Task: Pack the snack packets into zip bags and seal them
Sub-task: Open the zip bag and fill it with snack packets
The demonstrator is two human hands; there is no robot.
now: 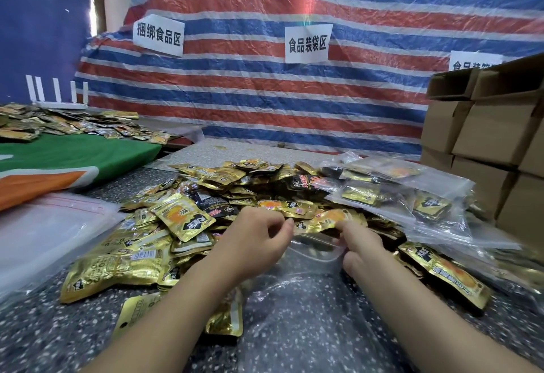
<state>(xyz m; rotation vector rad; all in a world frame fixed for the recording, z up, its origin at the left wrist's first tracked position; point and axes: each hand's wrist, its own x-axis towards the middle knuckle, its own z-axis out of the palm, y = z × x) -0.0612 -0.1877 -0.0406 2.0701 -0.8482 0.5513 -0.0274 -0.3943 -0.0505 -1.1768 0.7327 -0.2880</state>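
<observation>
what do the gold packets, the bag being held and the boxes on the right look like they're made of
Gold packets: likely metallised foil film, shiny and crinkled with glints. Zip bag: thin clear glossy plastic; the tabletop shows through it. Boxes: plain brown matte cardboard with folded flaps.

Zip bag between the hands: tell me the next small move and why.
Probably spread the zip bag mouth wider. The left hand and right hand both pinch its rim, the opening looks narrow, and the packets lie just beyond it.
</observation>
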